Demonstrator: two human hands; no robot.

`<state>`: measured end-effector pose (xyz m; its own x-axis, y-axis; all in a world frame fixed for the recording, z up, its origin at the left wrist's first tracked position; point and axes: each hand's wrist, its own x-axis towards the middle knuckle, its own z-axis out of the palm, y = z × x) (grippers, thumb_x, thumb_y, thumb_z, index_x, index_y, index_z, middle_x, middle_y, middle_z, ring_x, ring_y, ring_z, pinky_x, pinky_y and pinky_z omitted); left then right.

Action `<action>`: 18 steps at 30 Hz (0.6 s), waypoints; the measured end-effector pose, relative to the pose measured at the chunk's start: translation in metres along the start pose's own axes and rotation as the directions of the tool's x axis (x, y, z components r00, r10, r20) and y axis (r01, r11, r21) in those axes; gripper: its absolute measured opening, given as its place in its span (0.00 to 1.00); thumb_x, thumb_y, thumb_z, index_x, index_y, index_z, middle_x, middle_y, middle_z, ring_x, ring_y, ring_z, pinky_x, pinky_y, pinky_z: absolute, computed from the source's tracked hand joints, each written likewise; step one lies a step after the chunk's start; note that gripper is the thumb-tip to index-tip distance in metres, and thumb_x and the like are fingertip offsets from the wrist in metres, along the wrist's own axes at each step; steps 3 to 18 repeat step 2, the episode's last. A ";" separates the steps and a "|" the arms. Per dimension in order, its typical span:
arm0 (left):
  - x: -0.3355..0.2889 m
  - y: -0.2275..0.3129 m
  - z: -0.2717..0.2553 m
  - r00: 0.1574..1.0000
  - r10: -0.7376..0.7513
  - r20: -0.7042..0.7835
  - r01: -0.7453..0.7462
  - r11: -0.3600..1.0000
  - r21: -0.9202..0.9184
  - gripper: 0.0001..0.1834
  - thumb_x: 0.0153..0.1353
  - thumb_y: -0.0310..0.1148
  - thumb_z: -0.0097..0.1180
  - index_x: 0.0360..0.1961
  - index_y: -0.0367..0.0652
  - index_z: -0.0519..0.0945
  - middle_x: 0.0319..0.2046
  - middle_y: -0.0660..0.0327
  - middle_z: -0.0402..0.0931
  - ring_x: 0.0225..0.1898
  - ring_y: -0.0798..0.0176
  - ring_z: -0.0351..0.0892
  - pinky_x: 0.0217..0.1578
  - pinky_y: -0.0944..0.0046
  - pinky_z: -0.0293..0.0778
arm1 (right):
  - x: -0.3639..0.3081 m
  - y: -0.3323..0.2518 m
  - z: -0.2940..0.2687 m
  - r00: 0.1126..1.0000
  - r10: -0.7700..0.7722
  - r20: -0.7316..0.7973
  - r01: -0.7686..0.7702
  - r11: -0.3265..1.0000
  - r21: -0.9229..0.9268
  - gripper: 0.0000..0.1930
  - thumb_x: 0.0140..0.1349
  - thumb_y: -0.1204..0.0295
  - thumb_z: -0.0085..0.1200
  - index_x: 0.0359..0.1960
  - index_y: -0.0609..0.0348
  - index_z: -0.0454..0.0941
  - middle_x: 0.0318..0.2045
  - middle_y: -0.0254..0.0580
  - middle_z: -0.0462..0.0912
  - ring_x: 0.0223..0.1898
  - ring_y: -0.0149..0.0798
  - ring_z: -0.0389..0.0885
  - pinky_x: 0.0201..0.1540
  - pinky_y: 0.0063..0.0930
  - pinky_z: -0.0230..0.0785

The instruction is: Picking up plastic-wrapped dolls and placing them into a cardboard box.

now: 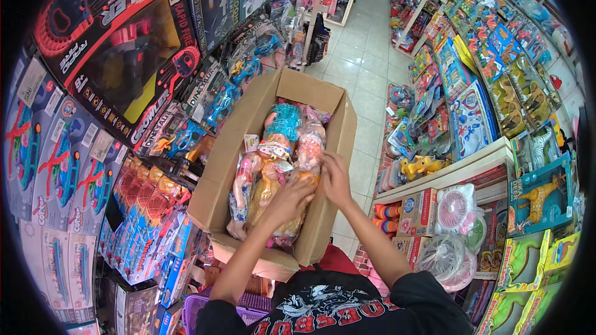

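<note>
An open cardboard box (pixel 214 167) stands in front of me, packed with several dolls in clear plastic. One doll with curly turquoise hair (pixel 284 122) lies face up in the middle. Along the box's left side is a doll in blue-patterned clothing (pixel 239 201). My left hand (pixel 292 198) reaches in over the dolls, its curled fingers on the wrapped doll (pixel 309 151) at the right side. Just inside the right wall, my right hand (pixel 335 180) pinches the plastic of that same doll. My hands partly hide its lower end.
Boxed toy guns (pixel 130 43) and other packaged toys line the left side. A tiled aisle (pixel 363 56) runs ahead. Shelves on the right hold bagged toys, a pink fan (pixel 456 209) and a boxed deer figure (pixel 540 197). A purple basket (pixel 251 304) sits below the box.
</note>
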<state>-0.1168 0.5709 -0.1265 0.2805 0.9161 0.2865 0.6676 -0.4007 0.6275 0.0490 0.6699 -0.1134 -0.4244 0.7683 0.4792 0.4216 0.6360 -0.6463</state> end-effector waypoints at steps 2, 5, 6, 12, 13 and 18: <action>-0.003 0.019 -0.004 0.999 -0.034 -0.010 0.034 0.999 -0.001 0.21 0.64 0.37 0.52 0.55 0.38 0.75 0.58 0.48 0.70 0.66 0.42 0.58 0.66 0.50 0.55 | -0.015 -0.006 -0.007 0.984 0.065 -0.165 -0.071 0.997 -0.033 0.19 0.55 0.81 0.44 0.49 0.62 0.75 0.52 0.53 0.73 0.54 0.58 0.71 0.62 0.46 0.58; -0.003 0.019 -0.004 0.999 -0.034 -0.010 0.034 0.999 -0.001 0.21 0.64 0.37 0.52 0.55 0.38 0.75 0.58 0.48 0.70 0.66 0.42 0.58 0.66 0.50 0.55 | -0.015 -0.006 -0.007 0.984 0.065 -0.165 -0.071 0.997 -0.033 0.19 0.55 0.81 0.44 0.49 0.62 0.75 0.52 0.53 0.73 0.54 0.58 0.71 0.62 0.46 0.58; -0.003 0.019 -0.004 0.999 -0.034 -0.010 0.034 0.999 -0.001 0.21 0.64 0.37 0.52 0.55 0.38 0.75 0.58 0.48 0.70 0.66 0.42 0.58 0.66 0.50 0.55 | -0.015 -0.006 -0.007 0.984 0.065 -0.165 -0.071 0.997 -0.033 0.19 0.55 0.81 0.44 0.49 0.62 0.75 0.52 0.53 0.73 0.54 0.58 0.71 0.62 0.46 0.58; -0.003 0.019 -0.004 0.999 -0.034 -0.010 0.034 0.999 -0.001 0.21 0.64 0.37 0.52 0.55 0.38 0.75 0.58 0.48 0.70 0.66 0.42 0.58 0.66 0.50 0.55 | -0.015 -0.006 -0.007 0.984 0.065 -0.165 -0.071 0.997 -0.033 0.19 0.55 0.81 0.44 0.49 0.62 0.75 0.52 0.53 0.73 0.54 0.58 0.71 0.62 0.46 0.58; -0.003 0.019 -0.004 0.999 -0.034 -0.010 0.034 0.999 -0.001 0.21 0.64 0.37 0.52 0.55 0.38 0.75 0.58 0.48 0.70 0.66 0.42 0.58 0.66 0.50 0.55 | -0.015 -0.006 -0.007 0.984 0.065 -0.165 -0.071 0.997 -0.033 0.19 0.55 0.81 0.44 0.49 0.62 0.75 0.52 0.53 0.73 0.54 0.58 0.71 0.62 0.46 0.58; -0.003 0.019 -0.004 0.999 -0.034 -0.010 0.034 0.999 -0.001 0.21 0.64 0.37 0.52 0.55 0.38 0.75 0.58 0.48 0.70 0.66 0.42 0.58 0.66 0.50 0.55 | -0.015 -0.006 -0.007 0.984 0.065 -0.165 -0.071 0.997 -0.033 0.19 0.55 0.81 0.44 0.49 0.62 0.75 0.52 0.53 0.73 0.54 0.58 0.71 0.62 0.46 0.58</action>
